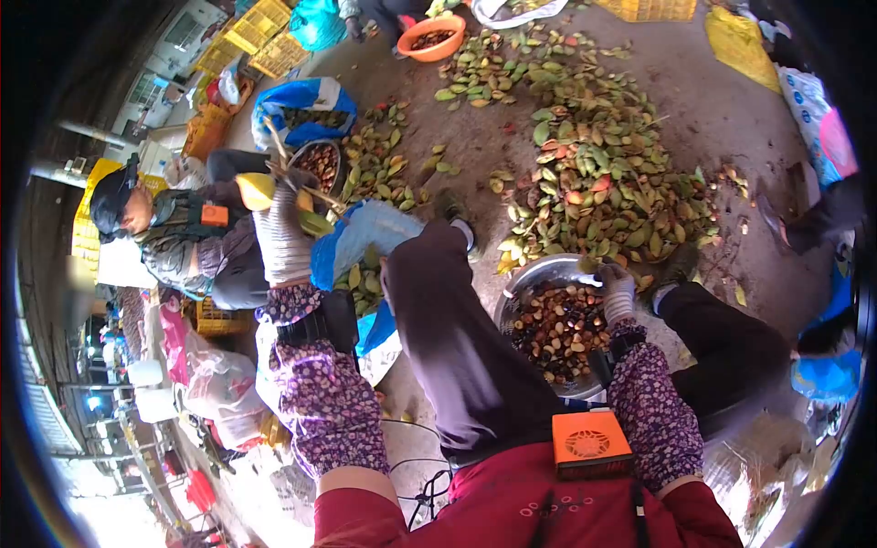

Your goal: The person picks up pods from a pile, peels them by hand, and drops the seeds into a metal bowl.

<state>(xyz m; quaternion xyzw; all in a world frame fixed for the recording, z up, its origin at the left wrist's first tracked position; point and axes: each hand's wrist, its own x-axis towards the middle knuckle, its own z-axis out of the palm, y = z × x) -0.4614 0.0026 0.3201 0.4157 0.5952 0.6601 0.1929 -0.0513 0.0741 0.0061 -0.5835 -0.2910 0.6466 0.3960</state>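
Note:
My left hand (pixel 285 194), in a pale striped glove, is raised at the left, closed around what looks like a wooden stick (pixel 276 139); its fingers are partly hidden. Something yellow (pixel 257 192) shows beside that hand. My right hand (pixel 618 279), also gloved, is at the upper right rim of a metal basin (pixel 517 285) between my legs. Its fingers are bent, and I cannot make out what is in them. Brown, shiny nuts (pixel 559 331) lie in the basin. Just beyond it spreads a large pile of green and yellow husks (pixel 603 183).
A seated person (pixel 174 237) in a dark cap is close on my left, near another basin of nuts (pixel 320 164). A blue sack (pixel 306 110), an orange basin (pixel 431 38) and yellow crates (pixel 260 26) stand farther off. Another person's leg (pixel 827 217) shows at right.

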